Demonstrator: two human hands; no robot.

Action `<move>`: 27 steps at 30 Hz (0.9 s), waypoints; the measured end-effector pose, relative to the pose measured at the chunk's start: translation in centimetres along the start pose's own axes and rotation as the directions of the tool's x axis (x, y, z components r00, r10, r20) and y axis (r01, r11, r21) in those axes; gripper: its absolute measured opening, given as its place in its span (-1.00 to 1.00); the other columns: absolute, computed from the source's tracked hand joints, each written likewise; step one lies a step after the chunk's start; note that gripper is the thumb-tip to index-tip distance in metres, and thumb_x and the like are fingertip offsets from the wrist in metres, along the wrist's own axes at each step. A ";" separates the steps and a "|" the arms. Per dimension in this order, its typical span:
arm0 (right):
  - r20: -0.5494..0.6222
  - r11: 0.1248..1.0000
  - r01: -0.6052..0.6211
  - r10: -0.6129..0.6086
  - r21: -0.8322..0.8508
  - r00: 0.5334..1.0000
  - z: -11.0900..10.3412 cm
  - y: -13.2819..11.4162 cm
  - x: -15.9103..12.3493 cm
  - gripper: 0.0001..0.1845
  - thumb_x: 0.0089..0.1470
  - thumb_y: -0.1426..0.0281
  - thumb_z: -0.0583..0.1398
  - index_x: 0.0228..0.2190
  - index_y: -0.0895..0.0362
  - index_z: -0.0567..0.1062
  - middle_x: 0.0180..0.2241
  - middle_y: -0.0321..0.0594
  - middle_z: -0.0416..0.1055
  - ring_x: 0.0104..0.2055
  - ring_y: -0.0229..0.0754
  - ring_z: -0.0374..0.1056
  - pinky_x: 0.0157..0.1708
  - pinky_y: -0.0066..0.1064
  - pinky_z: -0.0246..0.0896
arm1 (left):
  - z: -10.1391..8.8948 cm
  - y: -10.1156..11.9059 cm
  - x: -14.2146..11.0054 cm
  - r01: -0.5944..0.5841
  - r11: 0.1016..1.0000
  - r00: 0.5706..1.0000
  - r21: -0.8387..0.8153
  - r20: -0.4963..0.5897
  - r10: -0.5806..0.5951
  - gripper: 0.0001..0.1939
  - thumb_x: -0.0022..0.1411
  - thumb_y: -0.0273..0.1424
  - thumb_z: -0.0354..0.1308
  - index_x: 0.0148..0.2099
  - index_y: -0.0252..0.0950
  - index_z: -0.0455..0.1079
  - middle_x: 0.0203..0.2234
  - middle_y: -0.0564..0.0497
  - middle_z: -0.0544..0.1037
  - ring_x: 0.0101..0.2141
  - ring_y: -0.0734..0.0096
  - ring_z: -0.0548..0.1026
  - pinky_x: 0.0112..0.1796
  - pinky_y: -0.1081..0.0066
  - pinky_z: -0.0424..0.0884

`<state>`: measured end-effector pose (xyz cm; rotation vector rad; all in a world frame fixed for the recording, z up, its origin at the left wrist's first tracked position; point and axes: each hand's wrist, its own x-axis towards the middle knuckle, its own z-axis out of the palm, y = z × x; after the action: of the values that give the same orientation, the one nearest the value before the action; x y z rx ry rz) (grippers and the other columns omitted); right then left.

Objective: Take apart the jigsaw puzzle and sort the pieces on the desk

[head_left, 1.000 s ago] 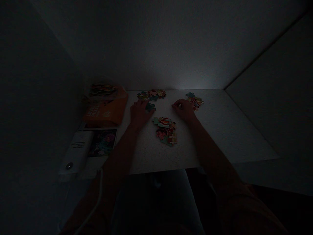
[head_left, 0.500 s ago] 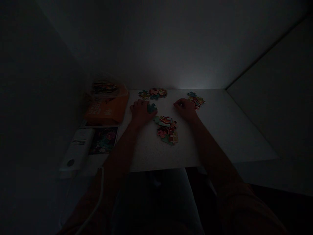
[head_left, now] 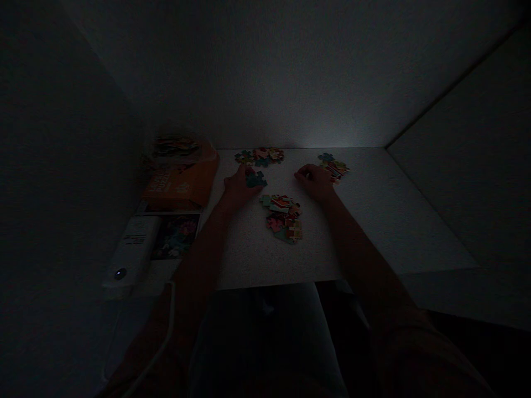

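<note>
The scene is very dim. Teal jigsaw puzzle pieces point(head_left: 256, 179) lie between the thumb and fingers of my left hand point(head_left: 237, 192), which is closed on them low over the table. My right hand point(head_left: 316, 184) rests to the right with thumb and fingertips pinched; anything in that pinch is too dark to make out. Just behind it is a small heap of puzzle pieces point(head_left: 335, 168). A bigger pile of pink, red and pale green puzzle pieces point(head_left: 282, 216) sits between my forearms. Beyond my left hand is another puzzle pile point(head_left: 265, 156) near the wall.
At the left stands an orange puzzle box point(head_left: 178, 185), with a clear bag of pieces point(head_left: 176, 145) on top. In front of it are a dark picture sheet point(head_left: 176, 235) and a white device point(head_left: 135, 246). A white cable point(head_left: 171, 315) crosses my left arm.
My left hand's fingers have drawn in around the teal pieces, which have shifted slightly. My right hand stays nearly still. A small light now shows on the white device.
</note>
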<state>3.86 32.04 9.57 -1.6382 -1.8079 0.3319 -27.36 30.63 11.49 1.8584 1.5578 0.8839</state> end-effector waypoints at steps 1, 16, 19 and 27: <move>0.004 1.000 0.005 -0.005 0.011 1.000 0.0 -0.1 0.0 -0.71 0.25 0.09 0.30 -0.25 0.03 0.69 -0.19 -0.02 0.74 -0.18 0.11 0.58 0.10 0.05 0.44 | 0.2 -0.2 0.1 -0.028 0.997 1.000 -0.075 -0.010 0.027 -0.43 0.19 -0.32 0.61 0.18 -0.17 0.50 0.12 -0.19 0.68 0.14 -0.10 0.63 0.28 -0.07 0.42; 0.297 0.834 -0.002 -0.195 0.552 0.935 0.1 -5.0 -1.8 -0.50 0.21 -0.18 0.43 -0.25 0.00 0.76 -0.19 -0.14 0.75 -0.12 0.06 0.60 0.01 -0.09 0.48 | 2.3 -1.0 1.3 -0.576 0.810 0.811 -0.113 -0.209 0.547 -0.87 0.32 -0.23 0.62 -0.12 -0.10 0.82 0.10 -0.20 0.56 0.07 0.05 0.58 0.17 -0.01 0.61; 0.295 0.773 -0.061 -0.166 0.631 0.941 0.8 -4.9 -1.6 -0.48 0.11 -0.18 0.49 -0.29 0.01 0.70 -0.23 -0.16 0.72 -0.13 0.03 0.60 0.02 -0.10 0.51 | 2.2 -0.7 1.1 -0.542 0.830 0.839 -0.136 -0.142 0.525 -0.86 0.36 -0.30 0.58 -0.04 -0.09 0.82 -0.10 -0.13 0.58 -0.06 0.14 0.59 0.04 0.13 0.63; 0.134 0.752 -0.049 -0.053 0.658 0.990 0.8 -3.4 -0.6 -0.42 0.09 -0.22 0.49 -0.29 0.01 0.60 -0.27 -0.16 0.66 -0.19 -0.05 0.53 -0.08 -0.17 0.49 | 2.2 -0.4 0.5 -0.459 0.875 0.889 -0.158 -0.084 0.451 -0.42 0.28 -0.45 0.52 0.33 -0.22 0.65 0.13 -0.16 0.68 0.08 0.13 0.66 0.13 0.18 0.61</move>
<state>0.66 31.07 10.81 -1.1160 -1.5261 0.9932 -25.83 31.22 9.89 2.1224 1.0316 1.2315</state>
